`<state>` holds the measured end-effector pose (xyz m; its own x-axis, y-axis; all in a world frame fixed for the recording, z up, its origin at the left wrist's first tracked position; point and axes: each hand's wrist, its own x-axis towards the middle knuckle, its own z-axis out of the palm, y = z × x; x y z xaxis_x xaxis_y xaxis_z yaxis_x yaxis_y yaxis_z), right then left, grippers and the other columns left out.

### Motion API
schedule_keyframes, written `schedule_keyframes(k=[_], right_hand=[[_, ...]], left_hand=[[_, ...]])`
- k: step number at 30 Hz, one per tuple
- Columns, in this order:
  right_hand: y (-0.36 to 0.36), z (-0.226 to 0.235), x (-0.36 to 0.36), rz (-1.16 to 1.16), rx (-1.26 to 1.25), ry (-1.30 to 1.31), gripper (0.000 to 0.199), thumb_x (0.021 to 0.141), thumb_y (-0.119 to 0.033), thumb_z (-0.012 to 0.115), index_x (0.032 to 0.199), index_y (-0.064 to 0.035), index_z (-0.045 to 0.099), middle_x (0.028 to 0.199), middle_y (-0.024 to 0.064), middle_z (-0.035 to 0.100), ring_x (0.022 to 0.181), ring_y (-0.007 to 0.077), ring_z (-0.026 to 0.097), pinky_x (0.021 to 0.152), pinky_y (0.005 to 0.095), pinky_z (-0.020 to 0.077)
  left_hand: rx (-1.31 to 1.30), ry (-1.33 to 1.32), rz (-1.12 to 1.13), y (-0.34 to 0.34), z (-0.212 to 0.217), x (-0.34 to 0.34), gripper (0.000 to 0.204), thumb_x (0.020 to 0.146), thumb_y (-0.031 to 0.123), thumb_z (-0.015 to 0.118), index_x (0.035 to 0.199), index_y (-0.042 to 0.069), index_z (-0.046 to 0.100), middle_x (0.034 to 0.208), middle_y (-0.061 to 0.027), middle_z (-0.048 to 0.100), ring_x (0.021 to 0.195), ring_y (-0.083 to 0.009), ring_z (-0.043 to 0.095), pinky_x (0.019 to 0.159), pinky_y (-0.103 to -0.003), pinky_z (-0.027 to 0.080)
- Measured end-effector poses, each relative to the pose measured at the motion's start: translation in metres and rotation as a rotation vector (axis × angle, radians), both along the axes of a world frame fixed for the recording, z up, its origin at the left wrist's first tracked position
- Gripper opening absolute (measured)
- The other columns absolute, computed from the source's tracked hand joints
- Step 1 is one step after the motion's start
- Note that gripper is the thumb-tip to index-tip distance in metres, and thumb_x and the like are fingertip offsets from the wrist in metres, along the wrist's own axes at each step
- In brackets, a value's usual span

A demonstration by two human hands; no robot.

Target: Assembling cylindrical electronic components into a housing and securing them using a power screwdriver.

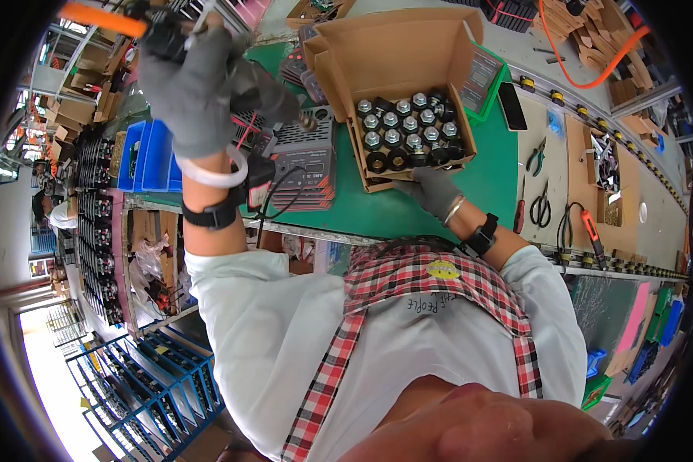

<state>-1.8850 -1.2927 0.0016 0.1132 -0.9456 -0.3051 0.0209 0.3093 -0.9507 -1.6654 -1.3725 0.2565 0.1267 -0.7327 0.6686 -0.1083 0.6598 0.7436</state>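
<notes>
My left hand point(195, 100), in a grey glove, is raised over the left part of the green bench mat point(369, 212). Its fingers wrap round a dark air driver point(266, 96) fed by an orange hose point(104, 19); the metal tip points down to the right. An open cardboard box point(385, 46) stands on the mat with its lid folded back. Rows of black round fittings point(410, 123) topped with silver hex nuts fill it. My right hand point(435, 192), also gloved, is closed on the box's near edge, part of its fingers hidden.
Blue bins point(150, 158) and stacked grey slotted panels point(312, 165) lie left of the box. Right of it are a green tray point(481, 81), a black phone point(512, 106), pliers point(537, 156), scissors point(541, 208), a red screwdriver point(520, 208) and an orange-handled corded tool point(591, 232).
</notes>
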Motion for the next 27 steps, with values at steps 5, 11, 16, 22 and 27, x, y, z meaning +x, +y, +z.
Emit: schedule_keyframes(k=[5, 11, 16, 22, 27], right_hand=[[-0.001, -0.013, 0.003, -0.208, 0.632, -0.535, 0.02, 0.079, -0.009, 0.052, 0.091, 0.0065, 0.049, 0.079, 0.0162, 0.056, 0.071, 0.0232, 0.06, 0.066, 0.0352, 0.0517], [-0.007, 0.073, -0.04, 0.437, 0.137, 0.174, 0.034, 0.074, -0.015, 0.059, 0.103, 0.0001, 0.05, 0.085, 0.012, 0.059, 0.071, 0.02, 0.06, 0.062, 0.0298, 0.0491], [-0.016, 0.146, -0.031, 0.235, -0.823, 0.668, 0.049, 0.065, -0.013, 0.067, 0.108, -0.0026, 0.046, 0.089, 0.0081, 0.059, 0.071, 0.0134, 0.057, 0.062, 0.0281, 0.0487], [-0.021, 0.132, -0.077, 0.004, -0.45, 0.216, 0.045, 0.063, -0.001, 0.063, 0.104, -0.0041, 0.046, 0.08, 0.0027, 0.055, 0.07, 0.0078, 0.054, 0.053, 0.0198, 0.0436], [-0.011, 0.105, -0.125, -0.12, -0.403, 0.221, 0.043, 0.063, -0.002, 0.062, 0.103, -0.0047, 0.047, 0.078, 0.002, 0.055, 0.066, 0.0092, 0.054, 0.055, 0.0225, 0.0437]], left_hand=[[0.219, 0.095, -0.104, 0.033, -0.013, -0.01, 0.013, 0.073, 0.001, 0.06, 0.075, 0.001, 0.047, 0.057, -0.0083, 0.055, 0.04, -0.0109, 0.049, 0.037, -0.02, 0.038], [0.316, 0.192, -0.301, 0.032, -0.032, -0.039, 0.013, 0.074, 0.001, 0.057, 0.07, 0.005, 0.045, 0.056, -0.0069, 0.054, 0.044, -0.0106, 0.051, 0.038, -0.021, 0.038], [0.33, 0.0, -0.57, 0.032, -0.033, -0.093, 0.015, 0.074, 0.01, 0.063, 0.074, 0.004, 0.048, 0.062, -0.0029, 0.052, 0.056, -0.0088, 0.05, 0.048, -0.022, 0.04], [-0.022, -0.539, -0.258, -0.023, -0.102, -0.081, 0.026, 0.075, 0.018, 0.059, 0.094, 0.001, 0.054, 0.094, -0.0084, 0.057, 0.085, -0.022, 0.057, 0.073, -0.033, 0.046], [0.069, -1.886, -0.285, -0.06, -0.214, -0.074, 0.027, 0.067, 0.012, 0.057, 0.095, 0.01, 0.057, 0.104, -0.0023, 0.053, 0.097, -0.0224, 0.051, 0.082, -0.034, 0.042]])
